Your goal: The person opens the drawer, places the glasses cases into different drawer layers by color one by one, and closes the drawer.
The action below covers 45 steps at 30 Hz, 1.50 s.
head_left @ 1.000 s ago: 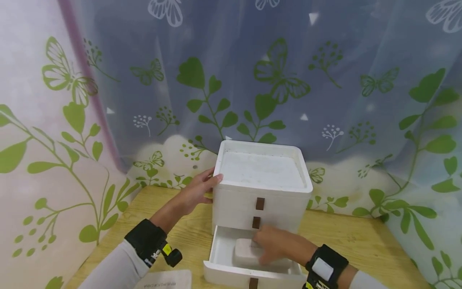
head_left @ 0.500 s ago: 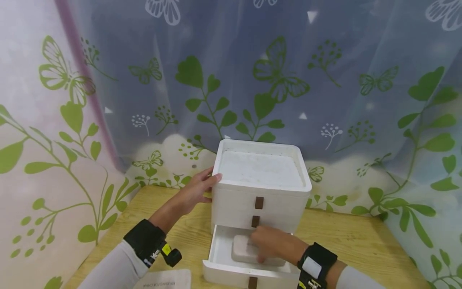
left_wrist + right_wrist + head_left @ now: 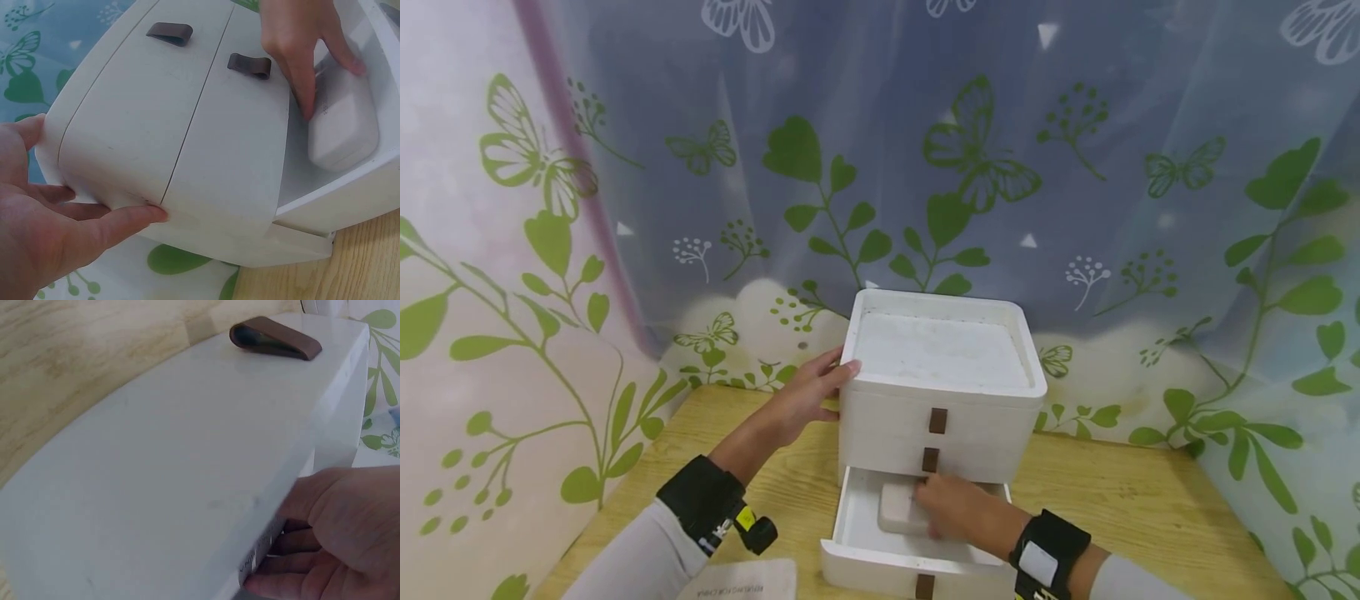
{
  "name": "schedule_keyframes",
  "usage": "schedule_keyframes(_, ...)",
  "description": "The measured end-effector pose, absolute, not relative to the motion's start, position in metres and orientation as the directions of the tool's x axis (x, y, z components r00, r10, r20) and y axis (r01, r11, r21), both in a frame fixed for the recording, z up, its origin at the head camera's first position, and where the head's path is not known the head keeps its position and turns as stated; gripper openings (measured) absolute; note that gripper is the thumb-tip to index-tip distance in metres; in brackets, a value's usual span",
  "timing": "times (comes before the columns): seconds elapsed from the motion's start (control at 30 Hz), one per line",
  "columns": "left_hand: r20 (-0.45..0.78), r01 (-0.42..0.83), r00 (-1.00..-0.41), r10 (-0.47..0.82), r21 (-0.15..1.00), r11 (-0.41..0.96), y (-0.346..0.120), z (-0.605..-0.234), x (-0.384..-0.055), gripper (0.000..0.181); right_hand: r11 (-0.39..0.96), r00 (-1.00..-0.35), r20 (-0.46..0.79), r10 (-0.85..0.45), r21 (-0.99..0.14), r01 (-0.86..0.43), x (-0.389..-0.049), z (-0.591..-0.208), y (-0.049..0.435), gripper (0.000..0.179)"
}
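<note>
A white drawer cabinet (image 3: 940, 350) with brown pull tabs stands on the table, its bottom drawer (image 3: 867, 543) pulled out. Inside that drawer lies a pale, rounded case (image 3: 897, 510) with small print on it, seen more fully in the left wrist view as a smooth oblong case (image 3: 344, 128). My right hand (image 3: 966, 510) reaches into the drawer and grips the case between thumb and fingers; the drawer front partly hides this in the right wrist view. My left hand (image 3: 808, 398) rests against the cabinet's left side, fingers spread, thumb near the top rim.
A pale printed item (image 3: 741, 581) lies on the wooden table (image 3: 1120, 517) at the front left. A patterned curtain (image 3: 880, 150) hangs close behind the cabinet. The second drawer's tab (image 3: 930, 459) juts out just above my right hand.
My right hand and the case have shifted backward and slightly left inside the drawer, toward the cabinet. The left hand stays at the cabinet's side.
</note>
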State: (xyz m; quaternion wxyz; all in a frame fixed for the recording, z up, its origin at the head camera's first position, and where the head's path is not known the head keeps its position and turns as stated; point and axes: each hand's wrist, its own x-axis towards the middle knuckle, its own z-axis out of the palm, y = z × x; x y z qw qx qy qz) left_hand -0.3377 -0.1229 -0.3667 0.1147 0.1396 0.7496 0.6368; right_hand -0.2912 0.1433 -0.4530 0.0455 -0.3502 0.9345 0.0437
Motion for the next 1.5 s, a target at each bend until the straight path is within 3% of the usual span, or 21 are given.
schedule_keyframes(0.43,0.010,0.068,-0.935,0.354,0.986,0.152,-0.122,-0.368,-0.339,0.073,0.726,-0.753,-0.011,-0.658,0.256,-0.638,-0.280,-0.461,0.140,0.031)
schedule_keyframes(0.53,0.006,0.064,-0.935,0.353,0.986,0.154,-0.123,-0.367,-0.339,0.072,0.723,-0.753,-0.045,-0.656,0.248,-0.645,-0.280,-0.460,0.142,0.037)
schedule_keyframes(0.63,0.004,0.063,-0.933,0.359,0.986,0.154,-0.122,-0.367,-0.338,0.072,0.725,-0.744,-0.112,-0.658,0.170,-0.667,-0.278,-0.450,0.147,0.041)
schedule_keyframes(0.83,0.010,0.073,-0.934,0.358,0.984,0.162,-0.123,-0.366,-0.339,0.073,0.763,-0.747,-0.171,-0.642,-0.051,-0.644,-0.273,-0.415,0.162,0.027)
schedule_keyframes(1.2,0.005,0.065,-0.938,0.348,0.985,0.161,-0.122,-0.369,-0.340,0.071,0.703,-0.726,-0.074,-0.684,-0.331,-0.629,-0.256,-0.351,0.195,0.041)
schedule_keyframes(1.5,0.016,0.078,-0.937,0.349,0.983,0.163,-0.122,-0.369,-0.340,0.070,0.680,-0.812,0.097,-0.576,-0.494,-0.541,-0.249,-0.315,0.225,0.040)
